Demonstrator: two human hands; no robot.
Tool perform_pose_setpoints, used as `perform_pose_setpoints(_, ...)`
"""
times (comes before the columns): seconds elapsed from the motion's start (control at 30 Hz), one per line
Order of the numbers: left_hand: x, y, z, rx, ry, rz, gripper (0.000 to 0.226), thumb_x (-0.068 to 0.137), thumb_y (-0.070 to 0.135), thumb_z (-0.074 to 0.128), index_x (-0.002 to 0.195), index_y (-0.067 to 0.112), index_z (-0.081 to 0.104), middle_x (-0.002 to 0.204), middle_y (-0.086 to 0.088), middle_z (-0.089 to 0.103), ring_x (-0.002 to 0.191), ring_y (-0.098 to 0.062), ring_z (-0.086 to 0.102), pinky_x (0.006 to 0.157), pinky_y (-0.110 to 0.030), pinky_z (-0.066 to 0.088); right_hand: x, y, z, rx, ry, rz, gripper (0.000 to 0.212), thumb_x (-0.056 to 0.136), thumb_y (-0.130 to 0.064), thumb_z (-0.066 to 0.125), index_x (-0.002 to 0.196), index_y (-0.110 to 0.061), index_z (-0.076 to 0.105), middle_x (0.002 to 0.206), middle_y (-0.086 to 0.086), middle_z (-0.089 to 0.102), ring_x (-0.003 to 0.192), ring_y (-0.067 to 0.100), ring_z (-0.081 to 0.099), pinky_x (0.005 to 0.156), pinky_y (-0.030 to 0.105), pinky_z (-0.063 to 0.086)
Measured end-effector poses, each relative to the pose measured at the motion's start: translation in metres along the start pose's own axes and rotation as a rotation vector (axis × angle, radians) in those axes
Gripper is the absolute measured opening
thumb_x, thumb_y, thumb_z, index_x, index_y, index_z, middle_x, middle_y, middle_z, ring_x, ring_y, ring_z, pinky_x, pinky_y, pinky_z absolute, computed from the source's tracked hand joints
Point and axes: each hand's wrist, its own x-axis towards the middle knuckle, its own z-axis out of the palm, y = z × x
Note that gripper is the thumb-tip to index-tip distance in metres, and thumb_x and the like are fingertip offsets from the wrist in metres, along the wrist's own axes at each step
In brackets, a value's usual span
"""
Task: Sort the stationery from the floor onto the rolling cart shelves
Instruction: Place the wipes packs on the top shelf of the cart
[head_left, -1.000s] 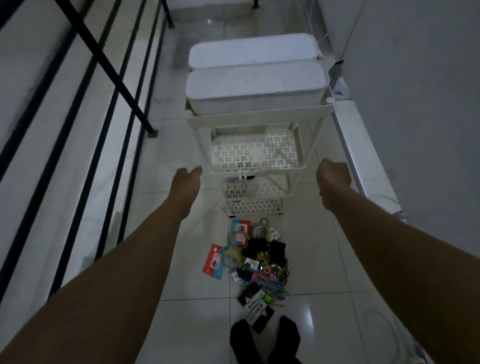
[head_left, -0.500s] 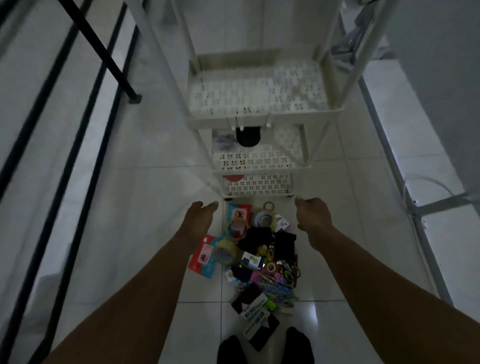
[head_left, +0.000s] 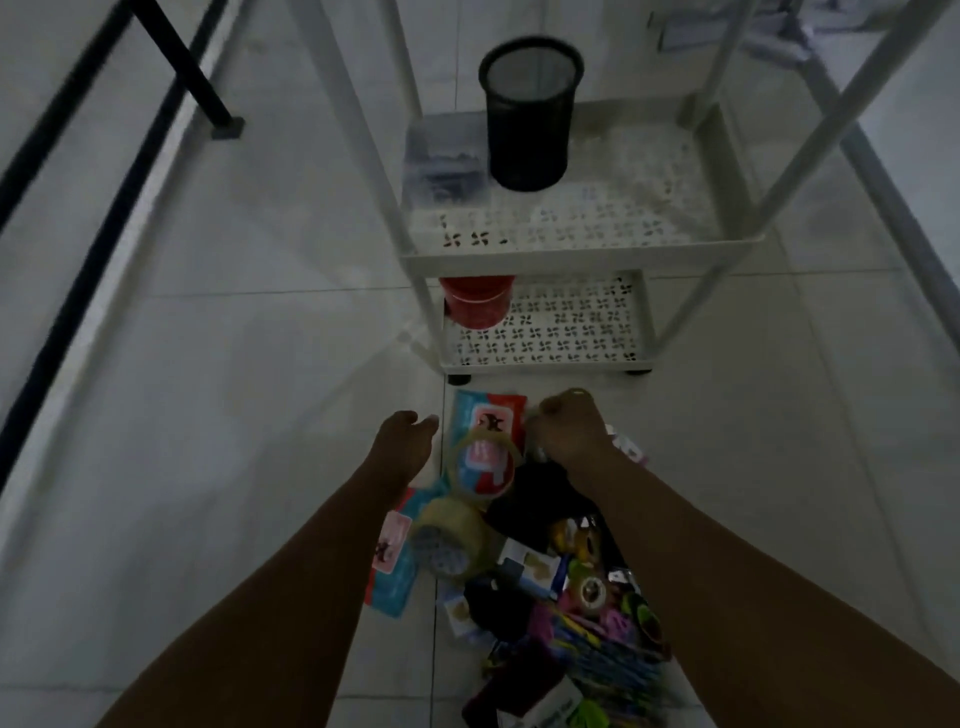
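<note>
A: Where's the stationery? Log it.

B: Heaped on the floor tiles (head_left: 208, 467) just in front of the rolling cart (head_left: 576, 249): a tape roll (head_left: 483, 465) lying on a red-and-blue packet (head_left: 488, 415), a second tape roll (head_left: 452, 540) nearer the person, pens and small bits behind. Probably dumped close so each carry to a shelf is short.

A: Anything on the cart?

B: Black mesh pen cup (head_left: 530, 114) upright on the middle shelf, a clear packet (head_left: 447, 166) just beside it. Red tub (head_left: 475, 304) on the bottom shelf, left end. I'd guess containers wait there for loose items.

A: Hands?

B: Both arms reach down and forward. Left hand (head_left: 402, 441) hovers beside the packet, fingers loosely curled, holding nothing. Right hand (head_left: 569, 431) is fisted over the pile's far edge; whether it grips anything I cannot tell.
</note>
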Motion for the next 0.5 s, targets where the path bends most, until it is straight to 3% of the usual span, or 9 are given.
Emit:
perform_pose_setpoints(0.07,0.021,-0.006,0.004,0.019,0.0,0.019,0.051,0.094,0.027,0.056,0.134,-0.004,0.047,0.137,-0.026,0.049,0.124,-0.037,0.051,0.107,-0.045,0.041,0.021,0.0,0.017,-0.011,0.02,-0.038,0.007,0.086,-0.012,0.063,0.081,-0.009,0.059,0.076,0.004,0.054,0.076,0.024,0.059,0.073,0.034,0.052)
perform_pose_setpoints(0.13,0.04,-0.015,0.011,0.041,-0.02,0.019,0.04,0.093,0.026,0.059,0.121,-0.004,0.057,0.119,-0.025,0.061,0.1,-0.028,0.06,0.087,-0.033,0.046,0.042,0.002,0.028,-0.116,0.047,-0.089,0.036,0.086,-0.018,0.065,0.116,0.0,0.058,0.107,0.013,0.06,0.104,0.029,0.059,0.079,0.028,0.047)
perform_pose_setpoints(0.17,0.045,-0.017,0.014,0.057,-0.039,0.024,0.031,0.092,0.025,0.06,0.106,-0.003,0.062,0.108,-0.024,0.063,0.091,-0.026,0.058,0.079,-0.032,0.044,0.049,0.002,0.032,-0.135,0.049,-0.092,0.046,0.085,-0.02,0.067,0.123,0.002,0.054,0.119,0.017,0.059,0.11,0.03,0.057,0.082,0.027,0.046)
perform_pose_setpoints(0.23,0.056,-0.019,0.018,0.086,-0.055,0.022,0.021,0.09,0.02,0.063,0.08,0.002,0.06,0.098,-0.022,0.062,0.088,-0.026,0.057,0.078,-0.034,0.046,0.064,0.004,0.041,-0.129,0.041,-0.106,0.044,0.084,-0.018,0.069,0.12,0.001,0.054,0.124,0.021,0.058,0.109,0.031,0.059,0.086,0.03,0.051)
perform_pose_setpoints(0.3,0.066,-0.016,0.02,0.07,-0.055,0.039,0.022,0.085,0.016,0.068,0.071,0.004,0.058,0.089,-0.018,0.06,0.084,-0.026,0.058,0.081,-0.039,0.051,0.075,0.004,0.047,-0.198,0.037,-0.12,0.033,0.086,-0.019,0.067,0.111,-0.002,0.055,0.121,0.021,0.059,0.108,0.031,0.059,0.081,0.027,0.048)
perform_pose_setpoints(0.37,0.068,-0.012,0.023,0.08,-0.143,0.051,0.026,0.081,0.022,0.074,0.083,-0.003,0.067,0.09,-0.018,0.064,0.086,-0.028,0.063,0.085,-0.042,0.054,0.081,0.003,0.05,-0.325,0.005,-0.125,0.042,0.087,-0.02,0.066,0.121,0.0,0.05,0.127,0.019,0.055,0.114,0.03,0.055,0.08,0.025,0.043)
perform_pose_setpoints(0.43,0.069,-0.011,0.027,0.11,-0.198,0.047,0.04,0.077,0.029,0.077,0.098,-0.004,0.07,0.098,-0.018,0.069,0.092,-0.029,0.066,0.085,-0.043,0.055,0.086,0.003,0.053,-0.395,-0.012,-0.115,0.056,0.086,-0.02,0.068,0.131,0.002,0.043,0.133,0.018,0.051,0.12,0.029,0.052,0.089,0.028,0.045)
perform_pose_setpoints(0.5,0.071,-0.013,0.03,0.104,-0.187,0.049,0.042,0.075,0.031,0.079,0.099,-0.003,0.07,0.097,-0.017,0.07,0.084,-0.025,0.066,0.081,-0.041,0.057,0.089,0.004,0.056,-0.436,-0.015,-0.112,0.059,0.085,-0.02,0.069,0.132,0.003,0.042,0.133,0.018,0.05,0.12,0.029,0.052,0.093,0.031,0.045)
